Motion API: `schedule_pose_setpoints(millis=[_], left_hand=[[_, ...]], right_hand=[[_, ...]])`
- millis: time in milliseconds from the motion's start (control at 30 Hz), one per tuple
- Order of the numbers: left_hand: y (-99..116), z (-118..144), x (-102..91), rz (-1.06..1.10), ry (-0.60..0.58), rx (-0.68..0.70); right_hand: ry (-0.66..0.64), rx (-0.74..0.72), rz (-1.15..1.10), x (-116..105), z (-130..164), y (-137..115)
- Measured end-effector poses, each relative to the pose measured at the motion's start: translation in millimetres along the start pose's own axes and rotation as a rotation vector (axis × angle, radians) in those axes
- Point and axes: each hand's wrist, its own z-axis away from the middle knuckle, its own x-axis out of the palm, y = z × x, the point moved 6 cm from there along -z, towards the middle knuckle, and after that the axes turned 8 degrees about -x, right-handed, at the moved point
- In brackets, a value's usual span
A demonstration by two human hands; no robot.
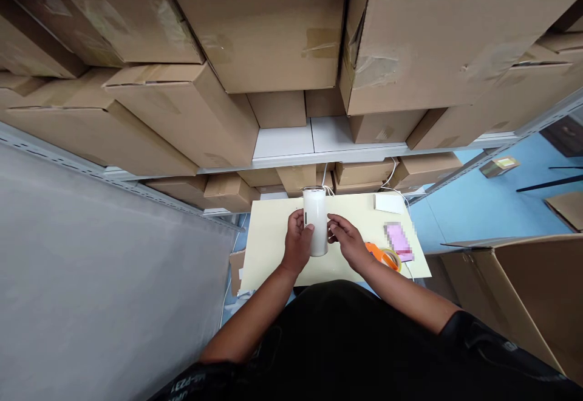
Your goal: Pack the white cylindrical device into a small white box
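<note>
- Object: white cylinder (316, 231), mid-view over the bench (268, 231); long axis runs roughly 12 to 6 o'clock. Contact with the bench surface cannot be judged from this angle.
- Left hand (298, 243): at the cylinder's 9 o'clock side, closed round it, thumb laid across the near face. A small dark mark (305, 217) shows on that side, just above the thumb.
- Right hand (347, 242): at the cylinder's 3 o'clock side, fingers half curled, narrow. Fingertips very close to the wall; cannot tell whether they touch, or whether anything is pinched.
- Surroundings, taken from the cylinder: white box (387, 203) between 2 and 3 o'clock; pink item (398, 240), pixelated, just past 3; orange object (377, 251) and yellow tape roll (399, 258) near 4, beside the right forearm. Shelf (285, 144) with cartons (282, 18) at 12.
- Step in hand (judgement): cylinder supported one-handed, right hand free to work at its side.
- Requirement (judgement): any further handling calls for a steady left grip, with the right fingers meeting the smooth wall lightly so it does not slip or turn.
</note>
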Motion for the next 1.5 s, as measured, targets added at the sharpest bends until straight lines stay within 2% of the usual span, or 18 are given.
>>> schedule_pose_setpoints(millis=[133, 300, 433, 533, 633, 767, 967, 1067, 1167, 1300, 1400, 1500], left_hand=[[-2, 2, 0.4, -0.03, 0.011, 0.001], [-4, 0, -3.7, -0.152, 0.045, -0.006], [-3, 0, 0.1, -0.087, -0.02, -0.025], [1, 1, 2.4, -0.028, -0.024, -0.023], [2, 3, 4.3, -0.003, -0.029, -0.014], [-2, 3, 5.6, -0.017, -0.062, -0.015], [-4, -1, -2.2, -0.192, 0.03, -0.01], [-4, 0, -1.2, -0.147, -0.008, -0.019], [-4, 1, -0.6, -0.073, -0.017, -0.018], [-3, 5, -0.3, -0.003, 0.0, 0.021], [-4, 6, 0.5, -0.024, -0.01, 0.006], [-5, 5, -2.8, -0.112, 0.031, 0.001]], right_hand=[[-0.061, 0.005, 0.068, 8, 2, 0], [-0.034, -0.036, 0.072, 5, 3, -5], [-0.009, -0.073, 0.042, 0, 3, -8], [0.031, -0.036, 0.014, -2, 2, -6], [-0.005, -0.003, 0.034, 2, 1, -3], [-0.04, -0.037, 0.084, 5, 1, -7], [-0.039, -0.094, 0.073, 2, 2, -10], [-0.028, -0.113, 0.042, 0, 2, -8], [0.001, -0.062, 0.028, -1, 1, -3], [-0.077, -0.003, 0.07, 7, 3, 0], [-0.081, -0.031, 0.098, 10, 5, -4], [-0.066, -0.035, 0.103, 9, 6, -7]])
